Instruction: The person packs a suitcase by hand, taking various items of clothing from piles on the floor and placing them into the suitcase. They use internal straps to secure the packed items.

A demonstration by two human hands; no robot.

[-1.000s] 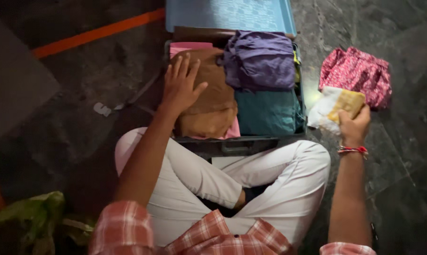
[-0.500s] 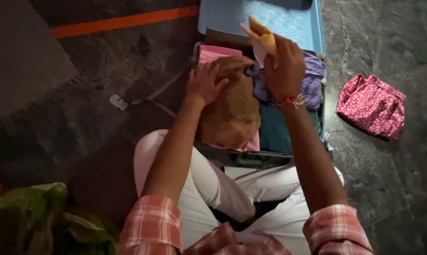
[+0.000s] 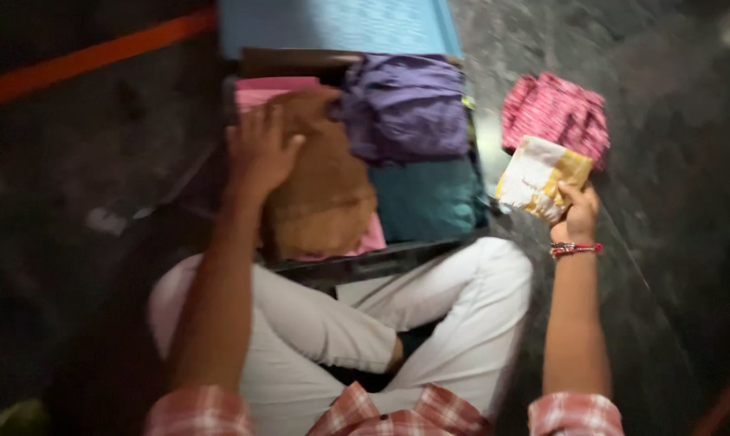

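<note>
My right hand (image 3: 576,211) grips a folded white and yellow cloth (image 3: 540,176) and holds it out to the right of the open suitcase (image 3: 357,262), over the dark floor (image 3: 672,266). The cloth's long side runs slanting, up and to the right. It sits just in front of a red patterned cloth (image 3: 555,109). My left hand (image 3: 262,149) lies open and flat on the brown cloth (image 3: 320,198) inside the suitcase, so the right hand is the near one.

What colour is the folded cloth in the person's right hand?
The folded cloth is white with yellow parts, held by the right hand; the head view shows it.
</note>
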